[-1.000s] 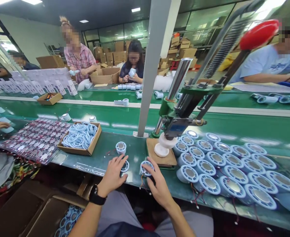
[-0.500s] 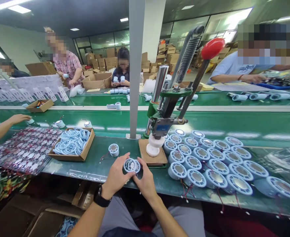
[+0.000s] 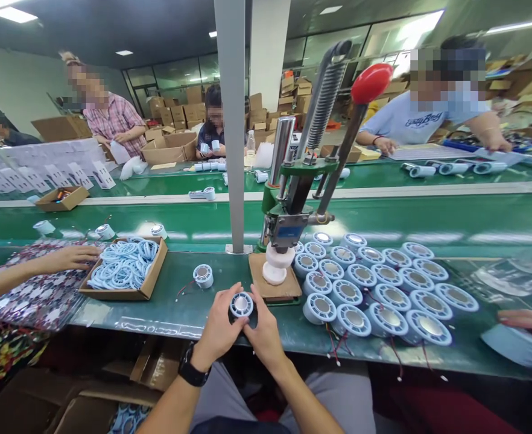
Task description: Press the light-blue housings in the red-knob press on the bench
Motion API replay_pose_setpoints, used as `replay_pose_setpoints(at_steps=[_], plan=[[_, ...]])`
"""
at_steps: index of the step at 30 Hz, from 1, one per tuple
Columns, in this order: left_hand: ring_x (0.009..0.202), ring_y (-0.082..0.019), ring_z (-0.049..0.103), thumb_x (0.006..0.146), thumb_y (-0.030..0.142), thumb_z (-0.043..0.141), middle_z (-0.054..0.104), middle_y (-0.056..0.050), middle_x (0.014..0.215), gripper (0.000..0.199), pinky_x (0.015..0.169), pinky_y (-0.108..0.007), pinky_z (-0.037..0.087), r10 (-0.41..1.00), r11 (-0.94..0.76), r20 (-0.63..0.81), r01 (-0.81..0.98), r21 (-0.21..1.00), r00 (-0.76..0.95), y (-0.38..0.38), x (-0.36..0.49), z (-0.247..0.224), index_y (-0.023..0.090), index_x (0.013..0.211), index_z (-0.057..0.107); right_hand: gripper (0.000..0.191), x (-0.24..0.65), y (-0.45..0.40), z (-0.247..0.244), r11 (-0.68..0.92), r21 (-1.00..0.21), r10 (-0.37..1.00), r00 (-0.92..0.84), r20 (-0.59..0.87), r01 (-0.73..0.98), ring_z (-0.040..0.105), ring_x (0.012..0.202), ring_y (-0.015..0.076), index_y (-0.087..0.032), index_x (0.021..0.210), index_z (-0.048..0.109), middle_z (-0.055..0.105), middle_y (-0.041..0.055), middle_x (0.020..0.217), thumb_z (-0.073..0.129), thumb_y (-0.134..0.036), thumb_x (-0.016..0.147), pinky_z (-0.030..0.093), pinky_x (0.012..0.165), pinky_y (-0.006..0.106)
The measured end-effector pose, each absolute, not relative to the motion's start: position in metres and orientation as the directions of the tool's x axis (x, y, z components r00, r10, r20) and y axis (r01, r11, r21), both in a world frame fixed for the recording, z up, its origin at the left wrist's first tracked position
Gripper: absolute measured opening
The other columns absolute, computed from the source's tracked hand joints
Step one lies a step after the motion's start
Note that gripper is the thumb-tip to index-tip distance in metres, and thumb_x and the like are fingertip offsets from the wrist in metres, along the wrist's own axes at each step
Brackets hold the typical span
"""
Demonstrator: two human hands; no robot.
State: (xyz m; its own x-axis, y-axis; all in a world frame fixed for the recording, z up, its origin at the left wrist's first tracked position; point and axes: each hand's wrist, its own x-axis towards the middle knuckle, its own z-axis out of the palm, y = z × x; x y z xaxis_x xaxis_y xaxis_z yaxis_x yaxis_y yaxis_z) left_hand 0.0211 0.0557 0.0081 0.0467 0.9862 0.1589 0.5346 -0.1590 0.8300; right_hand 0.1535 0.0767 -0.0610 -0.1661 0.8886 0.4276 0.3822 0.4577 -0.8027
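Observation:
Between my hands is a light-blue round housing (image 3: 241, 305) with a slotted ring face and a silver disc in its centre. My left hand (image 3: 221, 320) curls around its left side, thumb at the near edge. From the right, the fingers and thumb of my right hand (image 3: 265, 328) close on the same housing. A similar housing with thin wires (image 3: 203, 276) stands on the bench, beyond my left hand. Just past my right hand is the hand press (image 3: 288, 229), its white round die (image 3: 275, 273) over a brown base plate (image 3: 259, 291).
Several light-blue housings (image 3: 365, 275) stand in rows right of the press. A cardboard box (image 3: 151, 283) of blue rings (image 3: 128, 263) sits left, a co-worker's hand (image 3: 78, 257) at its edge. Another person's hand (image 3: 528, 319) is at far right. A grey post (image 3: 232, 132) rises ahead.
The ring, offset over the housing before, now lies evenly around the silver disc. The left co-worker's hand has moved to the ring box. At far right, a hand has come onto a housing.

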Motion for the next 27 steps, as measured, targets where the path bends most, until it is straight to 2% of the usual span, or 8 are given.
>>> replay_pose_setpoints(at_steps=[4, 7, 10, 12, 16, 21, 24, 27], plan=[[0.133, -0.027, 0.049, 0.081, 0.019, 0.060, 0.052, -0.013, 0.144, 0.059, 0.114, -0.047, 0.039, 0.991, -0.130, 0.118, 0.500, 0.856, 0.055, 0.057, 0.020, -0.005, 0.018, 0.139, 0.048, 0.064, 0.172, 0.078, -0.040, 0.532, -0.727, 0.844, -0.335, 0.418, 0.434, 0.057, 0.125, 0.0231, -0.018, 0.143, 0.048, 0.055, 0.0121, 0.135, 0.051, -0.011, 0.080, 0.052, 0.105, 0.040], [0.119, -0.027, 0.060, 0.074, 0.020, 0.069, 0.064, -0.011, 0.130, 0.056, 0.107, -0.045, 0.045, 0.997, -0.069, 0.070, 0.467, 0.881, 0.015, 0.075, 0.016, 0.008, 0.018, 0.129, 0.056, 0.061, 0.206, 0.091, 0.035, 0.671, -0.548, 0.741, -0.426, 0.519, 0.498, 0.058, 0.121, 0.0246, -0.020, 0.143, 0.048, 0.057, 0.0104, 0.134, 0.057, -0.017, 0.082, 0.055, 0.101, 0.042], [0.111, -0.027, 0.063, 0.069, 0.022, 0.074, 0.068, -0.010, 0.123, 0.056, 0.103, -0.043, 0.047, 0.991, -0.113, 0.132, 0.443, 0.889, -0.011, 0.106, 0.015, 0.034, 0.017, 0.123, 0.061, 0.051, 0.243, 0.123, 0.160, 0.726, -0.321, 0.552, -0.237, 0.799, 0.609, 0.053, 0.128, 0.0231, -0.016, 0.139, 0.050, 0.055, 0.0114, 0.135, 0.056, -0.019, 0.088, 0.045, 0.111, 0.046], [0.108, -0.027, 0.064, 0.068, 0.022, 0.076, 0.069, -0.011, 0.121, 0.056, 0.100, -0.043, 0.048, 0.984, -0.168, 0.178, 0.410, 0.896, 0.015, 0.127, 0.022, 0.048, 0.016, 0.121, 0.062, 0.047, 0.259, 0.155, 0.244, 0.642, -0.260, 0.440, -0.068, 0.896, 0.721, 0.049, 0.130, 0.0221, -0.008, 0.134, 0.053, 0.056, 0.0129, 0.131, 0.059, -0.020, 0.088, 0.038, 0.114, 0.043], [0.102, -0.027, 0.066, 0.063, 0.019, 0.080, 0.070, -0.013, 0.115, 0.058, 0.096, -0.041, 0.050, 0.980, -0.193, 0.171, 0.255, 0.948, 0.105, 0.159, 0.050, 0.054, 0.013, 0.119, 0.063, 0.049, 0.265, 0.224, 0.334, 0.588, -0.485, 0.582, 0.078, 0.809, 0.647, 0.061, 0.111, 0.0114, 0.008, 0.118, 0.053, 0.061, 0.0121, 0.117, 0.035, -0.032, 0.096, 0.044, 0.092, 0.024], [0.104, -0.027, 0.066, 0.064, 0.022, 0.083, 0.070, -0.013, 0.117, 0.056, 0.096, -0.040, 0.051, 0.954, -0.174, 0.159, 0.035, 0.984, 0.254, 0.182, 0.081, 0.040, 0.012, 0.116, 0.064, 0.034, 0.257, 0.263, 0.325, 0.677, -0.633, 0.659, 0.074, 0.748, 0.376, 0.062, 0.056, 0.0030, -0.001, 0.091, 0.063, 0.061, -0.0004, 0.066, 0.036, -0.020, 0.099, 0.048, 0.062, 0.014], [0.104, -0.028, 0.067, 0.062, 0.024, 0.085, 0.072, -0.013, 0.112, 0.056, 0.097, -0.043, 0.051, 0.941, -0.154, 0.135, 0.036, 0.987, 0.309, 0.185, 0.086, 0.040, 0.010, 0.112, 0.066, 0.035, 0.254, 0.260, 0.328, 0.602, -0.688, 0.725, 0.082, 0.684, 0.406, 0.056, 0.049, 0.0010, 0.001, 0.093, 0.063, 0.059, 0.0003, 0.066, 0.034, -0.016, 0.099, 0.048, 0.060, 0.016], [0.113, -0.029, 0.064, 0.066, 0.027, 0.084, 0.068, -0.014, 0.122, 0.066, 0.103, -0.046, 0.047, 0.931, -0.165, 0.138, 0.053, 0.985, 0.337, 0.176, 0.079, 0.046, 0.014, 0.126, 0.060, 0.036, 0.256, 0.235, 0.340, 0.570, -0.714, 0.749, 0.100, 0.655, 0.407, 0.055, 0.053, 0.0001, 0.002, 0.105, 0.062, 0.064, 0.0050, 0.079, 0.032, -0.015, 0.099, 0.047, 0.061, 0.017]])
